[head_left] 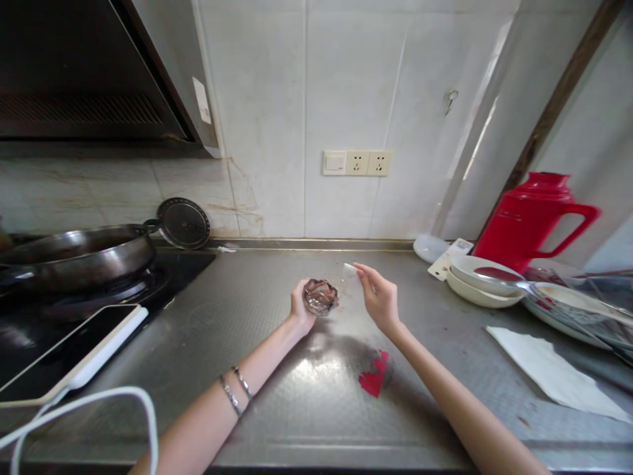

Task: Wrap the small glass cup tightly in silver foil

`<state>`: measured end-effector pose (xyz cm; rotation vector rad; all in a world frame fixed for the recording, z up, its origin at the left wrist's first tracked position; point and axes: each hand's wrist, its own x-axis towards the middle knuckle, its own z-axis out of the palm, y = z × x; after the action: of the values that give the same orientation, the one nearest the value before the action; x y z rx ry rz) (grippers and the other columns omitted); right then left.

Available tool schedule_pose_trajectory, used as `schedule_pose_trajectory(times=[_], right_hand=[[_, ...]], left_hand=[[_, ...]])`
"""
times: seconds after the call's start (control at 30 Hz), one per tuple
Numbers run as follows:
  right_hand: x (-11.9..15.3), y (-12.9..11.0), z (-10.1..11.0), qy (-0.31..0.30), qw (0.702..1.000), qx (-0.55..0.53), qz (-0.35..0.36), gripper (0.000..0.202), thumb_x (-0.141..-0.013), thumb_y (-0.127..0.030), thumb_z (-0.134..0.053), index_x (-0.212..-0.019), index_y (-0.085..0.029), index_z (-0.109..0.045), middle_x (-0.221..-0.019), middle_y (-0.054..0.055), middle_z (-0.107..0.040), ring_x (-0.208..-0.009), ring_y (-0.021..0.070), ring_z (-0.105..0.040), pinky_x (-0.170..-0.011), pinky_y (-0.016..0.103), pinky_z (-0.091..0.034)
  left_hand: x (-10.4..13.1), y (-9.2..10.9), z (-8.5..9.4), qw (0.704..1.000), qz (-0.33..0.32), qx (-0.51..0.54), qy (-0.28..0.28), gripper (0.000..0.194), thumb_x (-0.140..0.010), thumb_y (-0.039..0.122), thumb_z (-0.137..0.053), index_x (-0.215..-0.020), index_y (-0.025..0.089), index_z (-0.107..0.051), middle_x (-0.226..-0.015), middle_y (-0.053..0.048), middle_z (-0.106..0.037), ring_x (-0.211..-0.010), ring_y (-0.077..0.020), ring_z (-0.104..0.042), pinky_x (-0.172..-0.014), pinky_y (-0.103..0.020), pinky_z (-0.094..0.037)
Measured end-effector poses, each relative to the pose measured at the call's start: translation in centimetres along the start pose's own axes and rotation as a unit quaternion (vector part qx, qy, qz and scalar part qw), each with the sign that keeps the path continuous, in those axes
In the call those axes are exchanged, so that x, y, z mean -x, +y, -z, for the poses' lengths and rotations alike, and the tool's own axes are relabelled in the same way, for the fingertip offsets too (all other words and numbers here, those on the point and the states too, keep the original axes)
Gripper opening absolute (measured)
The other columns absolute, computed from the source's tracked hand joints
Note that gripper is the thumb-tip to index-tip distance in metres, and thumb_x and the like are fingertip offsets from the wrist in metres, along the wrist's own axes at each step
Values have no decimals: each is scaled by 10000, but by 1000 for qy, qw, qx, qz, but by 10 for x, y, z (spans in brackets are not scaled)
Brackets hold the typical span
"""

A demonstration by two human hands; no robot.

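My left hand (301,309) is wrapped round a small clear glass cup (320,297) with a wavy rim, held over the steel counter. The cup's mouth faces me, and I cannot make out anything inside it. To its right, my right hand (380,295) pinches a small white piece (350,270), perhaps paper, between thumb and fingertips. The white piece is apart from the cup. Below and between my forearms, a torn pink-red scrap (374,375) lies on the steel counter (297,409).
On the left are a steel pan (89,254) on the hob, a round dark disc (183,223) against the wall and a phone (64,356) with a white cable (123,392). On the right stand a red thermos jug (529,221), stacked bowls (482,290) and a white paper sheet (554,373).
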<state>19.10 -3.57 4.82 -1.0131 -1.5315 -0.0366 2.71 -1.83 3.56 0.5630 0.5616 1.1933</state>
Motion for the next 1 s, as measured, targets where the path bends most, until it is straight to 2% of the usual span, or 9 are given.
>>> schedule_pose_trajectory(times=[0.07, 0.13, 0.23, 0.37, 0.5, 0.67, 0.83, 1.0], right_hand=[[-3, 2, -2, -9, 997, -30, -77, 338, -916, -381, -448, -983, -156, -691, -855, 72, -721, -735, 178, -653, -660, 271, -498], [-4, 5, -4, -34, 990, -61, -119, 348, -894, -394, -453, -963, -147, -689, -818, 65, -705, -696, 168, -619, -618, 256, -465], [-5, 11, -7, -110, 975, -106, -159, 329, -857, -384, -459, -922, -145, -675, -760, 46, -669, -639, 150, -571, -566, 240, -430], [-8, 16, -4, -228, 935, -148, -226, 286, -798, -353, -468, -852, -143, -654, -711, 24, -619, -633, 142, -547, -540, 227, -424], [-11, 9, 1, -329, 894, -154, -263, 289, -786, -358, -480, -819, -136, -662, -726, 22, -606, -647, 127, -524, -534, 210, -405], [-11, -4, 6, -383, 865, -163, -280, 351, -806, -427, -524, -824, -116, -686, -646, -1, -557, -569, 92, -440, -480, 191, -317], [-11, -10, 9, -414, 843, -179, -291, 348, -803, -435, -548, -770, -119, -690, -591, -12, -516, -542, 85, -418, -445, 177, -303], [-10, -15, 10, -457, 817, -191, -295, 327, -780, -428, -569, -749, -125, -689, -607, -2, -561, -508, 78, -426, -389, 165, -281]], left_hand=[[-1, 4, 4, 999, 18, -16, -21, 408, -791, 393, -447, -946, 73, -649, -755, -156, -715, -630, -259, -673, -627, -380, -519], [-4, 8, 9, 998, 35, -33, -45, 493, -813, 441, -427, -1070, 66, -617, -801, -178, -717, -641, -277, -680, -623, -392, -516], [-8, 11, 15, 993, 63, -53, -84, 624, -817, 544, -420, -1238, 95, -527, -877, -188, -716, -641, -298, -682, -608, -416, -510], [-11, 15, 22, 980, 117, -82, -137, 763, -810, 661, -378, -1351, 123, -411, -994, -214, -694, -637, -302, -682, -584, -415, -498], [-9, 17, 26, 956, 167, -111, -214, 854, -788, 747, -316, -1378, 131, -361, -1063, -234, -669, -651, -306, -684, -564, -403, -492], [-4, 18, 23, 923, 211, -136, -293, 904, -758, 804, -234, -1323, 129, -440, -1049, -217, -670, -610, -293, -676, -505, -368, -481], [-3, 16, 21, 910, 233, -170, -298, 917, -744, 821, -209, -1293, 135, -473, -923, -183, -694, -608, -287, -670, -504, -364, -481], [-5, 15, 22, 907, 255, -167, -292, 932, -737, 827, -216, -1267, 112, -490, -755, -160, -686, -611, -326, -667, -504, -395, -481]])
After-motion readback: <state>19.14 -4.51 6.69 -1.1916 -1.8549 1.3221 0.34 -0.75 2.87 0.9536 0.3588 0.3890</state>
